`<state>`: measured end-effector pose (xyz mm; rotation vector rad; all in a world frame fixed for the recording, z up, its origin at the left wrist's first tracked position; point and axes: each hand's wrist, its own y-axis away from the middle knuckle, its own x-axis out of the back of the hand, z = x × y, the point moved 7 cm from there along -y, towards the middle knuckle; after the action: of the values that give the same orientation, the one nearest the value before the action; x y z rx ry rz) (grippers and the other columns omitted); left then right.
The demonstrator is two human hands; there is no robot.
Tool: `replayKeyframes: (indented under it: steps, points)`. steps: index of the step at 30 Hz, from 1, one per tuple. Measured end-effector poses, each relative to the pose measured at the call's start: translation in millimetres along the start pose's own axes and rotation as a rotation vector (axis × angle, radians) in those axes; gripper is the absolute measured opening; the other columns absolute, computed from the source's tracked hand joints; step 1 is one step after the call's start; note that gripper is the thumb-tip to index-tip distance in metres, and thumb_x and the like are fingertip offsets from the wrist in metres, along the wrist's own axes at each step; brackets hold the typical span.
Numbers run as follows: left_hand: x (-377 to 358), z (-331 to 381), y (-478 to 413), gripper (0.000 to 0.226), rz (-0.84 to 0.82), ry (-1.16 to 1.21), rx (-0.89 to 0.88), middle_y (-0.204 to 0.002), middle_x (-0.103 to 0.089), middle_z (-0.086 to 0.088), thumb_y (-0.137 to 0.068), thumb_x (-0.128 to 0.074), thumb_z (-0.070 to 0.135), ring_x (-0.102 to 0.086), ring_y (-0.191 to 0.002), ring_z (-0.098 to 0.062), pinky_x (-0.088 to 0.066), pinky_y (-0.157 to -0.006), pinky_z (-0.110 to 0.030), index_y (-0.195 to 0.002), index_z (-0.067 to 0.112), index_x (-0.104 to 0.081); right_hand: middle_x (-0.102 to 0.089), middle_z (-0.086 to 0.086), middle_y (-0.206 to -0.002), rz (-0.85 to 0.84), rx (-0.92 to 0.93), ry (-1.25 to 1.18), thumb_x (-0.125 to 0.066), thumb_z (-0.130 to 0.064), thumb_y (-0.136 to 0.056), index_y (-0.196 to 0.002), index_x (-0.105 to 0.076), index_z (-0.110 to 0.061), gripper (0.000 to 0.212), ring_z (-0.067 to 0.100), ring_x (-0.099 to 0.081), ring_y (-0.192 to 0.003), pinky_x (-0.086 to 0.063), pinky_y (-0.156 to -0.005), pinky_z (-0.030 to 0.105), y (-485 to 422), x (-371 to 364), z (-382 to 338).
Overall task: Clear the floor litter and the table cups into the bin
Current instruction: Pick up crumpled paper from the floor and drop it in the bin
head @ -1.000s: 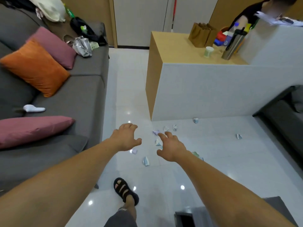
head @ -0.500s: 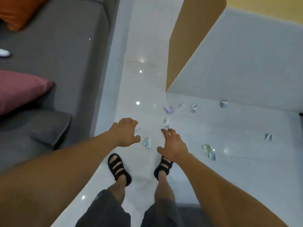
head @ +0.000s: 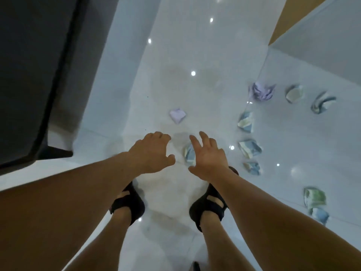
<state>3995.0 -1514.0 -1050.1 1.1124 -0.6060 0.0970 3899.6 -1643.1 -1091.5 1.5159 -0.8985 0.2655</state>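
Observation:
Several crumpled paper scraps lie on the glossy white floor. A blue-white scrap (head: 189, 154) sits just under my right hand (head: 208, 157), partly hidden by it. A lilac scrap (head: 177, 115) lies ahead of my left hand (head: 153, 153). Both hands hover over the floor with fingers spread and loosely bent, holding nothing. Further right lie a larger lilac wad (head: 261, 91), two pale scraps (head: 294, 93), (head: 322, 102), several blue ones (head: 246, 122), (head: 250, 148), (head: 252, 167), and a green-and-blue pair (head: 314, 198). No bin or cups are in view.
A dark grey sofa (head: 35, 71) fills the left side, its corner close to my left arm. The counter's wooden and white sides (head: 312, 36) rise at the upper right. My feet in black sandals (head: 127, 202) stand below my hands.
I have bent down and the view has tipped straight to the floor. Both hands have come lower and nearer the scraps, the right one now over the blue-white scrap.

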Motion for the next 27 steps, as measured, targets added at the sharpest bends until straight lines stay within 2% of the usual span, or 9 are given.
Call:
replayKeyframes:
  steps: [5,8,10,14,18,20,22,24,27]
  points:
    - [-64.9,-26.1,-59.1,0.07,-0.02,0.075,-0.007,-0.149,-0.032,-0.001,-0.089,-0.053,0.048,-0.03,-0.136,-0.021,-0.032,-0.106,-0.038,-0.147,0.02,-0.027,-0.011,0.008,-0.157,0.062,0.057,0.153,-0.075,-0.047,-0.076,-0.151,-0.013,-0.025,0.1,0.03,-0.03,-0.133,-0.046,-0.093,0.045,-53.8,-73.4,10.7]
    - [-80.9,-36.5,-78.3,0.069,-0.02,0.095,-0.01,-0.149,-0.033,-0.002,-0.09,-0.052,0.048,-0.031,-0.135,-0.022,-0.031,-0.106,-0.038,-0.147,0.019,-0.027,-0.027,0.009,-0.147,0.121,0.072,0.18,-0.072,-0.034,-0.077,-0.144,-0.026,-0.021,0.082,0.03,-0.04,-0.119,-0.048,-0.084,0.042,-66.1,-91.4,14.9]
    - [-83.7,-39.1,-82.9,0.068,-0.016,0.13,-0.001,-0.149,-0.033,-0.003,-0.091,-0.051,0.047,-0.032,-0.135,-0.022,-0.032,-0.106,-0.037,-0.147,0.019,-0.027,-0.035,0.01,-0.139,0.139,0.066,0.143,-0.07,-0.03,-0.076,-0.14,-0.032,-0.017,0.075,0.029,-0.043,-0.112,-0.048,-0.082,0.04,-69.0,-94.0,17.1]
    - [-72.1,-30.4,-75.0,0.066,0.012,0.239,-0.023,-0.145,-0.04,-0.001,-0.089,-0.053,0.048,-0.04,-0.129,-0.02,-0.036,-0.105,-0.035,-0.145,0.02,-0.031,-0.047,0.014,-0.129,0.23,0.123,-0.109,-0.078,-0.033,-0.066,-0.14,-0.04,-0.007,0.087,0.031,-0.05,-0.108,-0.051,-0.082,0.044,-61.8,-67.7,4.7]
    - [-42.1,-11.0,-64.5,0.045,0.03,0.494,-0.084,-0.115,-0.058,0.004,-0.091,-0.055,0.042,-0.057,-0.101,-0.015,-0.043,-0.074,-0.018,-0.129,0.019,-0.045,-0.056,0.019,-0.126,0.465,0.331,-0.243,-0.08,-0.033,-0.064,-0.137,-0.049,0.001,0.086,0.032,-0.058,-0.103,-0.054,-0.077,0.045,-44.1,-12.0,-31.5]
    - [-24.5,-11.3,-62.8,0.034,0.09,0.541,-0.055,-0.104,-0.058,0.003,-0.095,-0.052,0.033,-0.058,-0.093,-0.016,-0.041,-0.069,-0.02,-0.124,0.016,-0.046,-0.056,0.019,-0.128,0.516,0.407,-0.28,-0.079,-0.035,-0.066,-0.138,-0.048,0.001,0.087,0.031,-0.058,-0.105,-0.054,-0.08,0.044,-41.1,10.2,-42.9]
    - [-9.2,-19.5,-62.5,0.022,0.163,0.538,-0.027,-0.095,-0.061,0.002,-0.096,-0.05,0.028,-0.06,-0.086,-0.017,-0.042,-0.066,-0.024,-0.115,0.016,-0.05,-0.048,0.014,-0.139,0.445,0.415,-0.312,-0.08,-0.043,-0.067,-0.146,-0.038,-0.006,0.097,0.029,-0.053,-0.116,-0.051,-0.089,0.043,-49.0,22.5,-44.2]
    - [-1.6,-34.8,-64.5,0.017,0.195,0.5,-0.002,-0.089,-0.062,0.001,-0.096,-0.049,0.027,-0.059,-0.079,-0.018,-0.044,-0.064,-0.028,-0.109,0.016,-0.052,-0.036,0.01,-0.15,0.356,0.36,-0.289,-0.08,-0.052,-0.067,-0.151,-0.029,-0.015,0.105,0.029,-0.045,-0.127,-0.049,-0.095,0.043,-66.8,29.4,-36.4]
    - [-6.0,-71.3,-71.3,0.017,0.201,0.386,0.061,-0.085,-0.062,-0.004,-0.097,-0.048,0.027,-0.057,-0.072,-0.02,-0.042,-0.059,-0.03,-0.108,0.015,-0.052,-0.022,0.009,-0.154,0.302,0.194,-0.098,-0.072,-0.051,-0.077,-0.154,-0.018,-0.026,0.097,0.032,-0.04,-0.128,-0.048,-0.094,0.043,-109.6,35.0,-20.6]
